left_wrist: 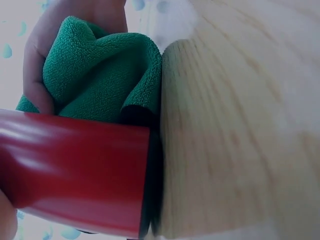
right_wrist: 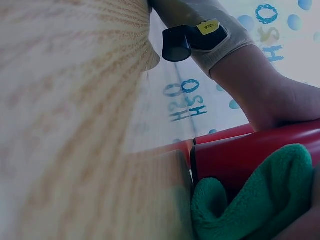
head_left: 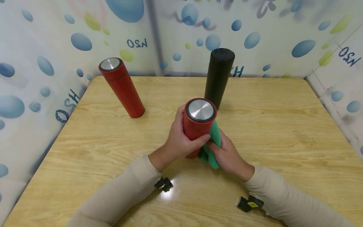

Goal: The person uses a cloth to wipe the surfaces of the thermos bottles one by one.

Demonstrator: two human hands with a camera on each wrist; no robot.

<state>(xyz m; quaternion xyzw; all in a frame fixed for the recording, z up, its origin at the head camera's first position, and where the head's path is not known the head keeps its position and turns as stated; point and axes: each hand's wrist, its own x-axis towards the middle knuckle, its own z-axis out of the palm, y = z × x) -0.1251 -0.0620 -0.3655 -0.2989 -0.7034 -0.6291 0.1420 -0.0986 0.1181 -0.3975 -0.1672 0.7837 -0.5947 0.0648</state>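
Observation:
A red thermos flask [head_left: 195, 131] with a brushed silver lid stands near the middle of the table, its dark base [left_wrist: 152, 185] at the wood. My left hand [head_left: 181, 140] grips it from the left, the thumb across its near side. On the flask's right, my right hand [head_left: 228, 156] holds a folded green cloth [head_left: 214, 146] against the lower body. Fluffy folds of the cloth [left_wrist: 100, 75] bulge beside the red wall in the left wrist view. In the right wrist view the cloth [right_wrist: 265, 195] partly covers the flask [right_wrist: 225, 157]; most of the right hand is out of frame.
Another red flask [head_left: 123, 88] stands at the back left of the wooden table [head_left: 283, 126]. A black flask [head_left: 219, 77] rises just behind the held one, which hides its base. A patterned wall [head_left: 175, 37] borders the table's back edge. Small black devices sit on both sleeves.

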